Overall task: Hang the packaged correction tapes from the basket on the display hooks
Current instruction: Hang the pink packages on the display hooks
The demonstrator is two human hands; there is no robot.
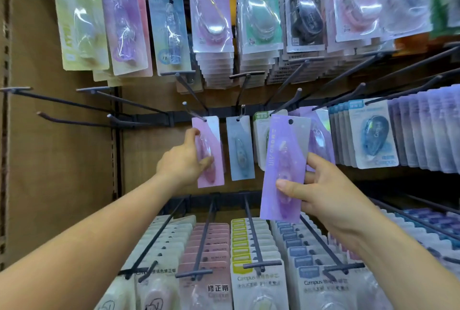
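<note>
Fingers (pixel 206 161) of the left hand (pixel 181 160) pinching the pink carded correction-tape pack (pixel 214 135) at a black wire hook (pixel 194 112), right hand (pixel 323 192) clamped round a lilac carded pack (pixel 286 150).

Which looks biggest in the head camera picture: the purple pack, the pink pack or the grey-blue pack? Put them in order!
1. The purple pack in the right hand looks largest, but it is nearest the camera, so that is unsure.
2. The pink pack and the grey-blue pack look about alike, so I won't rank them.

One left hand (pixel 183 161), one right hand (pixel 331 192); held, one pink pack (pixel 213 135), one purple pack (pixel 286 157)
</note>
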